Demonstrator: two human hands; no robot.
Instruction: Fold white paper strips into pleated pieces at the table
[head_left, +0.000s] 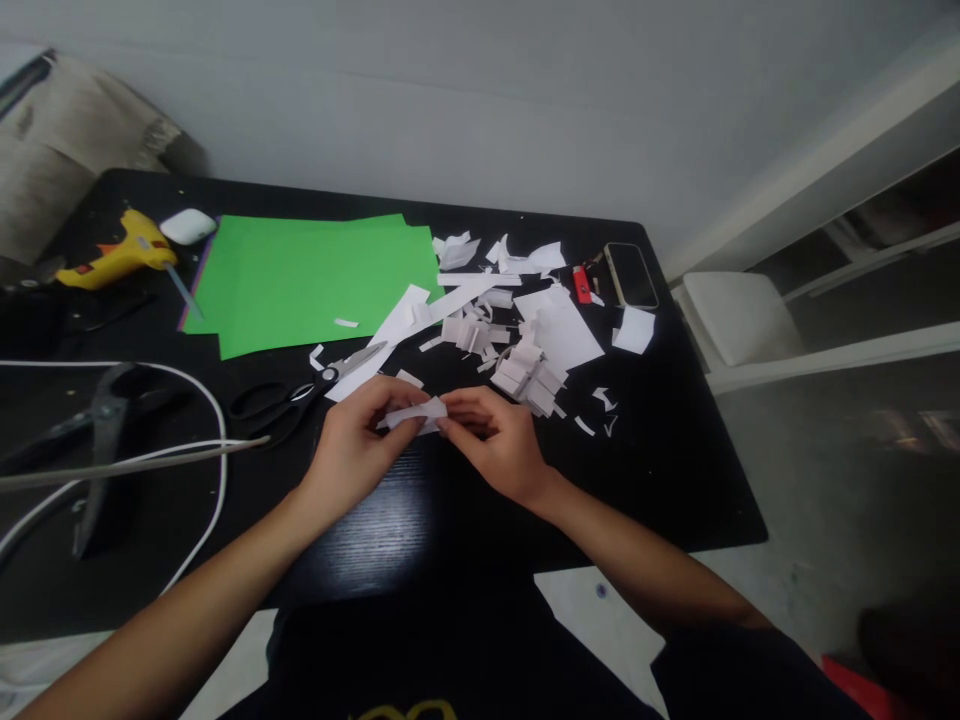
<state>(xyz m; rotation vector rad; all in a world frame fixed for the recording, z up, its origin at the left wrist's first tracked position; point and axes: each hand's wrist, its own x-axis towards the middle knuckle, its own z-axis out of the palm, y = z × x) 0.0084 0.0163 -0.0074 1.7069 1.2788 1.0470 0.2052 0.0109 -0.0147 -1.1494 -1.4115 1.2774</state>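
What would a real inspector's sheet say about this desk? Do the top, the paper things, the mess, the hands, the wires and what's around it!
Surface: black table, shiny patch near the person.
Job's things: small white paper piece, held above the table; paper clusters lie beyond the right hand.
Clutter: green sheets, black-handled scissors, yellow glue gun, phone, scattered white scraps.
Hands: left hand and right both grip the paper piece.
Cables: white cable loops at the left side.
Surroundings: pale wall behind, white seat at right.
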